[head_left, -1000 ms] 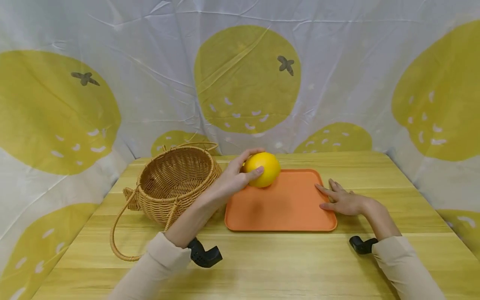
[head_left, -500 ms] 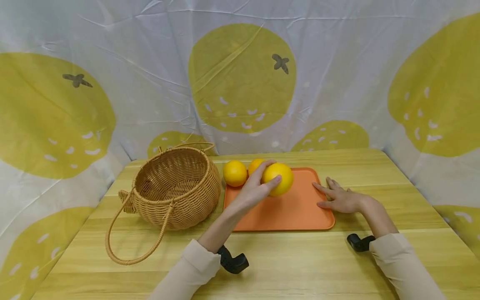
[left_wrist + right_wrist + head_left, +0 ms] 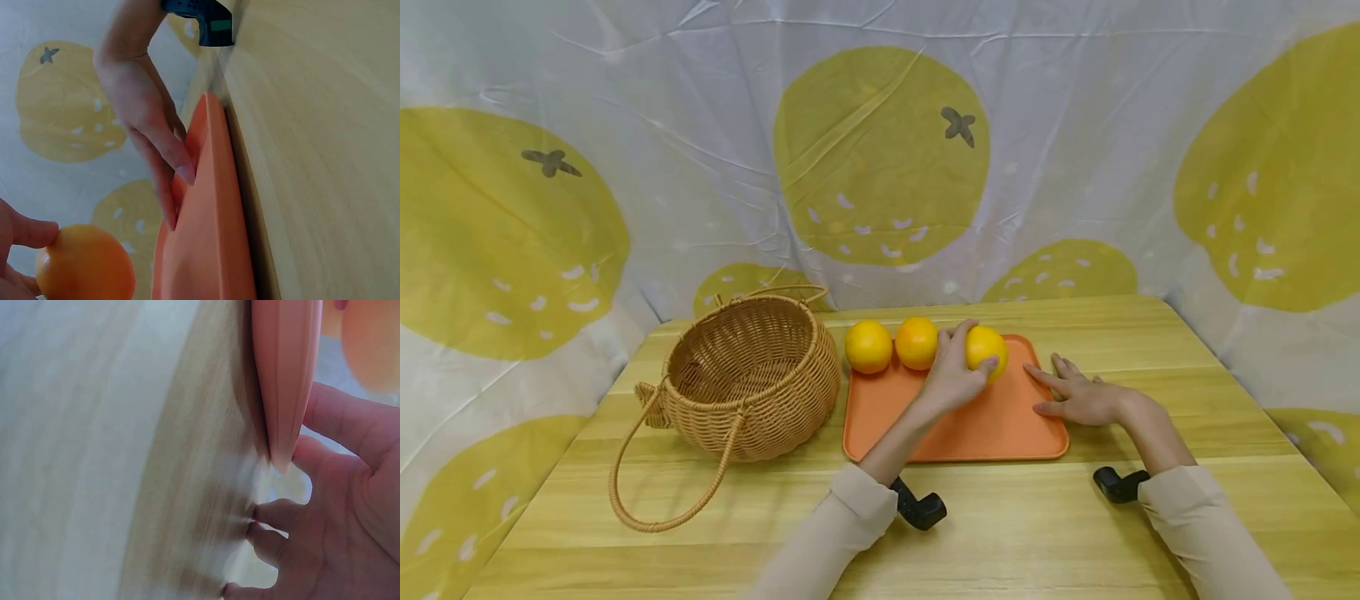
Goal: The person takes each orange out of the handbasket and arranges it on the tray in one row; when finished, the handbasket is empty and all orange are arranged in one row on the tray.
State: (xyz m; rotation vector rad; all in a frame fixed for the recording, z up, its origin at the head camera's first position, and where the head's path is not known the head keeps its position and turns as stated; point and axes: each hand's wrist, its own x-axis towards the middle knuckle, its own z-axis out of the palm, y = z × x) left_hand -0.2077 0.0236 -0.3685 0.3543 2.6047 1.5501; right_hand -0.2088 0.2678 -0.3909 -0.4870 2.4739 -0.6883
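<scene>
My left hand [image 3: 952, 377] grips an orange [image 3: 987, 348] over the back right part of the orange tray [image 3: 962, 433]. In the left wrist view, thumb and fingers hold that orange [image 3: 87, 265] from one side, apart from the tray surface visible there. Two more oranges, a left one [image 3: 868, 347] and a right one [image 3: 917, 342], sit in a row along the tray's back edge. My right hand [image 3: 1086, 402] rests at the tray's right edge with its fingers spread. In the right wrist view, thumb and index finger touch the tray rim [image 3: 284, 381], other fingertips the table.
A round wicker basket [image 3: 767, 429] stands left of the tray, its inside bare to view. One handle [image 3: 658, 525] droops onto the wooden table [image 3: 1015, 533] in front; another lies toward the back. A fruit-print cloth [image 3: 700, 150] hangs behind the table.
My left hand has carried its orange rightward across the tray. Both oranges at the back left, earlier hidden behind that hand, now show fully. The right hand keeps its place at the tray.
</scene>
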